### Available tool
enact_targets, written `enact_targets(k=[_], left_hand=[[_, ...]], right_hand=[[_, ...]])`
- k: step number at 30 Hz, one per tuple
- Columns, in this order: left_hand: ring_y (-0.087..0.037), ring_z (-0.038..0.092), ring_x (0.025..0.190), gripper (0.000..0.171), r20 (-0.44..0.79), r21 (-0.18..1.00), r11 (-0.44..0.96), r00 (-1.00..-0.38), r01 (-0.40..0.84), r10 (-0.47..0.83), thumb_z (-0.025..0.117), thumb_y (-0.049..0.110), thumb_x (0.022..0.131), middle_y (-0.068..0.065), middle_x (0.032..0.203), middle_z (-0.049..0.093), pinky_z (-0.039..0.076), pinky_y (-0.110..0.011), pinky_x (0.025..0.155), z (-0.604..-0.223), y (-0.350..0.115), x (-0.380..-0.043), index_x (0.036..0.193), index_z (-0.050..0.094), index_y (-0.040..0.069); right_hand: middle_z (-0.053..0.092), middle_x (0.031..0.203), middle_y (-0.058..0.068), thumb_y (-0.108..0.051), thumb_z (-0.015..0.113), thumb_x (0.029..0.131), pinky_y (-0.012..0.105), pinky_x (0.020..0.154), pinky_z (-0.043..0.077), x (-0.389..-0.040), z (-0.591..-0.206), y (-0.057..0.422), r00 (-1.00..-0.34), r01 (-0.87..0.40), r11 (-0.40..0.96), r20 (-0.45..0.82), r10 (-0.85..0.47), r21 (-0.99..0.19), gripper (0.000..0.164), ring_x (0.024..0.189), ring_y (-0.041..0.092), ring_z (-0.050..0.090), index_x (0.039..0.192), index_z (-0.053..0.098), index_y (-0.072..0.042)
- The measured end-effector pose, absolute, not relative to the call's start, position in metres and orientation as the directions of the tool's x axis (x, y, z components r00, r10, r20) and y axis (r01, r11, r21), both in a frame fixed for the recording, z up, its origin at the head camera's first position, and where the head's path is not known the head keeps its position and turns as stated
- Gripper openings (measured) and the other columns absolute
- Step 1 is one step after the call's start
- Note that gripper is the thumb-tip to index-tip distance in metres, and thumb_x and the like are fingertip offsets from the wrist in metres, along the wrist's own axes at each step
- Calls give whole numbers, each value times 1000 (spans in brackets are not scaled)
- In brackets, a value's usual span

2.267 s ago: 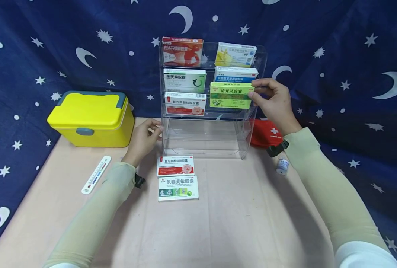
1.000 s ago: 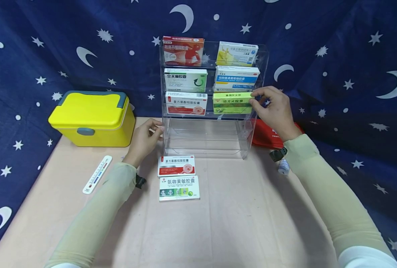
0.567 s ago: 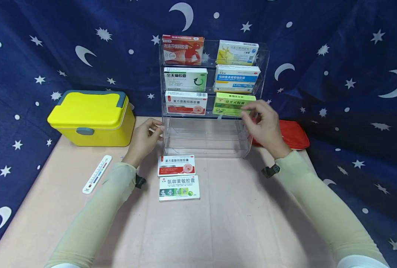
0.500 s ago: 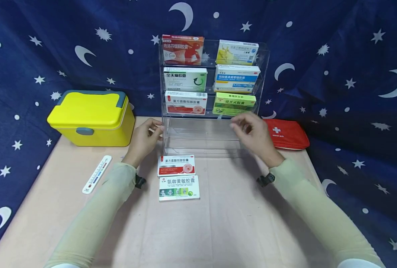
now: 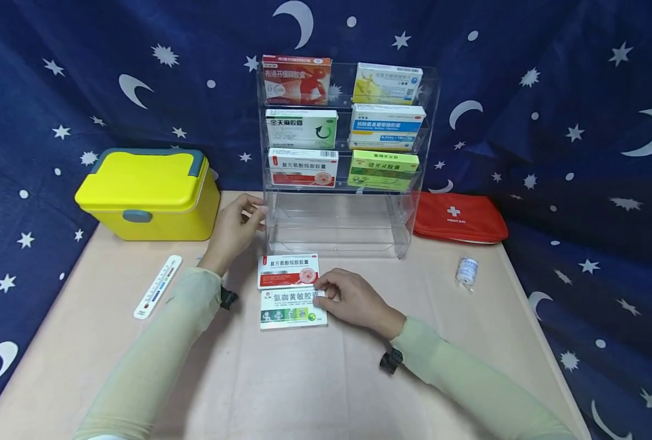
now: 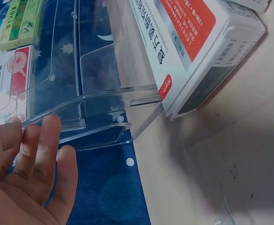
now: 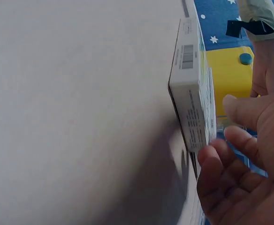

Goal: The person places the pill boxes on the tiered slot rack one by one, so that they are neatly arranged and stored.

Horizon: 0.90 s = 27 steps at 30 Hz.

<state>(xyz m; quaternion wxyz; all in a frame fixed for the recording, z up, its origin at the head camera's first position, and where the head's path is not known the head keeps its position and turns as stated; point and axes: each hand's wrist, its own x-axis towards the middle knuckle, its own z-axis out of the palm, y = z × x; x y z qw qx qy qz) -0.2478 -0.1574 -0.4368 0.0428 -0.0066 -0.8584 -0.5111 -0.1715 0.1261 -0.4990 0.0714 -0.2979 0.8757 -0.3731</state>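
Observation:
My left hand (image 5: 233, 231) is at the left side of a clear acrylic display rack (image 5: 333, 241), its thumb and fingertips pinching the side panel. My right hand (image 5: 355, 299) hovers over the right end of a white and green capsule box (image 5: 289, 315) lying flat on the table. In the right wrist view its thumb is spread from the fingers, and the fingertips are close by the corner of the box (image 7: 193, 112). Just behind it, against the rack's foot, lies a white and red medicine box (image 5: 284, 280). A green medicine box (image 5: 383, 171) stands in the rack's third tier.
Several other medicine boxes, among them a red one (image 5: 297, 80), fill the upper tiers. Left of the rack are a yellow case (image 5: 144, 198) and a thermometer card (image 5: 158, 287). To the right lie a red first-aid pouch (image 5: 460, 219) and a small wrapped roll (image 5: 467, 272).
My right hand lowered the green medicine box into the third tier, let it go, and came down and left to the white and green capsule box. The left hand stayed at the rack's side.

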Motion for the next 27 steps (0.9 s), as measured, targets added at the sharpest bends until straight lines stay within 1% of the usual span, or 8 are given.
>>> enact_targets(k=[1,4,6,8,14,23,27], left_hand=[[-25,71,79,26,81,875,481,-996,55,-34,63,27,103,-8,101,62,54,-32,65,-437,-157,-248,123,63,11],[-29,72,81,26,83,874,483,-996,56,-35,63,27,103,-7,100,61,54,-33,66,-437,-158,-247,123,63,11],[-31,72,82,24,85,873,484,-996,56,-38,63,27,103,-7,99,61,54,-34,66,-437,-158,-247,122,63,12],[-30,72,81,25,87,873,485,-996,59,-35,63,26,103,-7,99,61,54,-35,66,-436,-157,-246,123,63,12],[-21,71,75,25,103,865,496,-994,72,-34,63,26,103,-8,98,63,54,-32,65,-437,-157,-246,122,63,10],[-21,71,75,25,98,860,506,-995,66,-36,64,25,103,-8,98,63,53,-33,67,-437,-156,-246,123,63,11],[-21,71,74,25,109,858,507,-994,77,-33,64,25,103,-8,97,63,53,-34,68,-437,-156,-246,123,63,10]], right_hand=[[60,86,-4,-25,82,89,27,66,45,-170,-500,126,-820,-464,557,96,-564,-689,24,76,15,57,106,70,-13],[60,88,1,-27,83,87,29,66,44,-167,-501,125,-835,-457,582,99,-542,-673,27,77,16,56,107,70,-14],[59,88,1,-28,84,87,28,66,43,-165,-503,125,-838,-457,596,95,-538,-660,28,77,16,56,106,70,-15],[59,89,1,-27,85,86,27,66,44,-163,-504,126,-834,-459,596,89,-544,-659,29,77,16,56,107,69,-15],[60,89,0,-26,86,84,27,66,44,-156,-506,129,-821,-463,586,73,-566,-665,33,78,16,57,108,68,-16],[60,93,-2,-37,82,88,28,68,45,-148,-510,134,-871,-393,641,42,-490,-659,40,81,13,55,119,69,-16],[60,96,-2,-40,81,88,28,68,45,-147,-512,134,-872,-394,659,34,-488,-641,43,83,12,54,122,70,-16]])
